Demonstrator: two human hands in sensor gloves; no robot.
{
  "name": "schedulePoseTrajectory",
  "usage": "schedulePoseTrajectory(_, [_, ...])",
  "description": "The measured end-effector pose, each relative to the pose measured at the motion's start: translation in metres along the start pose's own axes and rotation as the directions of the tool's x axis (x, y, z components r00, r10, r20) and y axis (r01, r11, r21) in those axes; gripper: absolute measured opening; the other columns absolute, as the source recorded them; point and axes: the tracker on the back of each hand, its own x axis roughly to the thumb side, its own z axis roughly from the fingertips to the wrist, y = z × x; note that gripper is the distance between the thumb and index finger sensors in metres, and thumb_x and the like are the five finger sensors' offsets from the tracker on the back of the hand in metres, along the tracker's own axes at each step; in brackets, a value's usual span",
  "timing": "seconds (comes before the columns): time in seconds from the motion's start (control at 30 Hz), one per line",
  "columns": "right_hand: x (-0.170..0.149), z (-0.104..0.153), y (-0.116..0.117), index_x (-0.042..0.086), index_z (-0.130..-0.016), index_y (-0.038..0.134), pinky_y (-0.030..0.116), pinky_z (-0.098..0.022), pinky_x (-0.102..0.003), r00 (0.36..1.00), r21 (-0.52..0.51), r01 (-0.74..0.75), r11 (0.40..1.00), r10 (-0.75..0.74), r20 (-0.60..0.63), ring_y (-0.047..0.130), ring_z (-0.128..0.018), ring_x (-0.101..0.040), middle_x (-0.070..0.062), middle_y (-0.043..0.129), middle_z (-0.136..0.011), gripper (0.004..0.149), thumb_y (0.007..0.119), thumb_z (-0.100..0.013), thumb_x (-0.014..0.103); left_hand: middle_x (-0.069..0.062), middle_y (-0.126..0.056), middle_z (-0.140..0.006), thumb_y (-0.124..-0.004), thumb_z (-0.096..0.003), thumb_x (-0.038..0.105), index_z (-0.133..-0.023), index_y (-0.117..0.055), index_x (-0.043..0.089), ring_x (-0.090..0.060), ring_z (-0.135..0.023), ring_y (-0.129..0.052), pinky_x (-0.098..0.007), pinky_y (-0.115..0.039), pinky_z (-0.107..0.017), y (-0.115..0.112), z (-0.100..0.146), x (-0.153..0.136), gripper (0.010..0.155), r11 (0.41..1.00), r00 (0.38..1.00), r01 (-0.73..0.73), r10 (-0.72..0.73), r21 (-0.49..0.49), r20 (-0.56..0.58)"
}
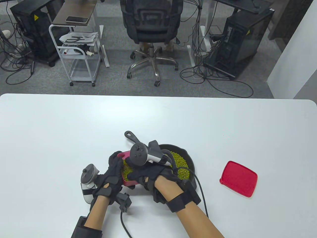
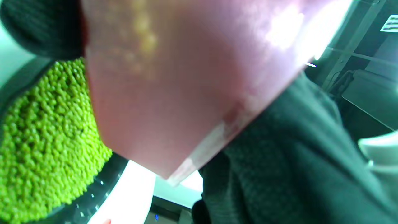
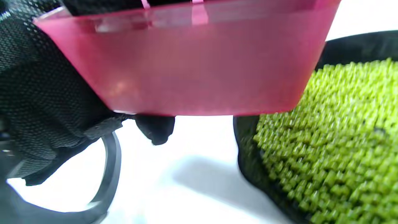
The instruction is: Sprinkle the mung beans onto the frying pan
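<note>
Beans (image 1: 127, 171) in red tub (image 1: 123, 155) between both hands, beside pan (image 1: 189, 158).

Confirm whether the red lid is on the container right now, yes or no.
No: the red lid lies flat on the white table to the right of the frying pan, apart from the red container that the hands hold.

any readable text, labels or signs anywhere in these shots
No words or numbers can be read.
Yellow triangular warning sticker on the left computer case: symbol too small to make out.
Second yellow sticker on the right computer case: also too small.
Paper on the cart: dark marks, not legible.
Red container, lid, pan: no labels visible.
</note>
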Motion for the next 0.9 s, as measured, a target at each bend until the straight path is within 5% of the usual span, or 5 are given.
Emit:
schedulePoseTrajectory(0.13, [0.001, -0.014, 0.001, 0.023, -0.114, 0.045, 0.071, -0.063, -0.054, 0.997, 0.095, 0.062, 0.994, -0.057, -0.051, 0.046, -0.096, -0.057, -0.026, 0.034, -0.117, 0.083, 0.091, -0.048, 0.044, -0.022, -0.040, -0.111, -0.052, -0.0536, 0.070, -0.109, -0.020, 0.031, -0.044, -0.069, -0.088, -0.047, -0.090, -0.032, -0.001, -0.001, -0.003, 0.075, 1.000, 1.000, -0.014, 0.014, 0.006, -0.001])
schedulePoseTrajectory(0.23, [0.004, -0.021, -0.001, 0.023, -0.111, 0.049, 0.079, -0.058, -0.049, 0.996, 0.053, 0.084, 0.995, -0.083, -0.025, 0.051, -0.091, -0.057, -0.028, 0.040, -0.115, 0.083, 0.097, -0.045, 0.037, -0.022, -0.040, -0.111, -0.052, -0.0532, 0.070, -0.109, -0.020, 0.031, -0.045, -0.068, -0.088, -0.047, -0.090, -0.032, -0.001, -0.001, -0.003, 0.075, 0.998, 0.999, -0.047, 0.047, 0.033, 0.011])
schedulePoseTrajectory(0.43, [0.016, -0.028, 0.001, 0.021, -0.095, 0.075, 0.091, -0.043, -0.035, 0.997, -0.045, 0.077, 0.996, -0.076, 0.018, 0.082, -0.071, -0.046, -0.016, 0.077, -0.096, 0.056, 0.099, -0.044, 0.021, -0.021, -0.039, -0.112, -0.050, -0.0530, 0.070, -0.109, -0.019, 0.031, -0.044, -0.069, -0.088, -0.047, -0.091, -0.032, 0.002, -0.001, -0.008, 0.075, 0.996, 0.997, -0.074, 0.074, 0.042, 0.001])
schedulePoseTrajectory(0.6, [0.010, -0.027, -0.003, 0.020, -0.084, 0.086, 0.094, -0.032, -0.029, 0.994, -0.086, 0.108, 0.990, -0.106, 0.029, 0.093, -0.058, -0.041, -0.012, 0.087, -0.087, 0.042, 0.098, -0.044, 0.015, -0.021, -0.040, -0.112, -0.051, -0.0528, 0.070, -0.109, -0.019, 0.032, -0.044, -0.069, -0.088, -0.046, -0.091, -0.032, 0.001, -0.003, -0.008, 0.075, 0.997, 0.997, -0.078, 0.078, 0.019, -0.003])
schedulePoseTrajectory(0.9, [-0.011, -0.013, -0.029, 0.019, -0.078, 0.091, 0.094, -0.031, -0.030, 0.961, -0.133, 0.273, 0.953, -0.265, 0.077, 0.095, -0.058, -0.042, -0.011, 0.089, -0.086, 0.035, 0.096, -0.044, 0.011, -0.020, -0.042, -0.112, -0.051, -0.0526, 0.071, -0.109, -0.020, 0.032, -0.042, -0.070, -0.089, -0.046, -0.090, -0.033, 0.006, -0.003, -0.003, 0.075, 0.996, 0.996, -0.092, 0.092, 0.022, 0.006])
